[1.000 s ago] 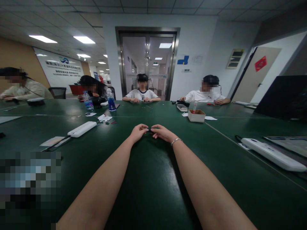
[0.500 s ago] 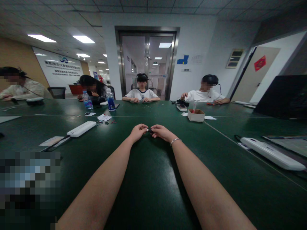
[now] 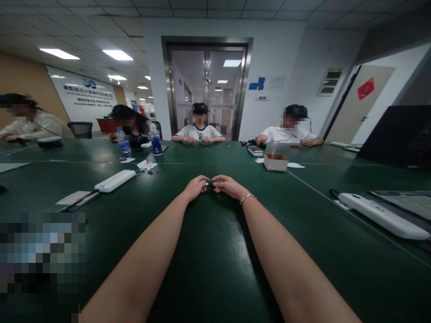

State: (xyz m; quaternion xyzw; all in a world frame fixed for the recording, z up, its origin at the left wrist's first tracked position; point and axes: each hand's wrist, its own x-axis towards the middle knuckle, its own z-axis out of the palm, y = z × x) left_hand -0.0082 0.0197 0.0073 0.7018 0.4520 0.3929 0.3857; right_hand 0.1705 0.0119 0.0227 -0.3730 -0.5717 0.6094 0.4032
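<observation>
Here, at the frame's centre, the left hand [image 3: 194, 187] and right hand [image 3: 227, 185] meet above the green counter [image 3: 208, 251], fingers pinching a small dark object [image 3: 210, 183] between them.

Cardboard box [image 3: 275, 162] lies behind the hands [image 3: 211, 185], rightward.

Both forearms are bare, no sleeves reaching into view. The right hand [image 3: 228, 185] has a thin silver bangle [image 3: 247, 198] at the wrist; the left hand [image 3: 195, 187] wears nothing.
</observation>
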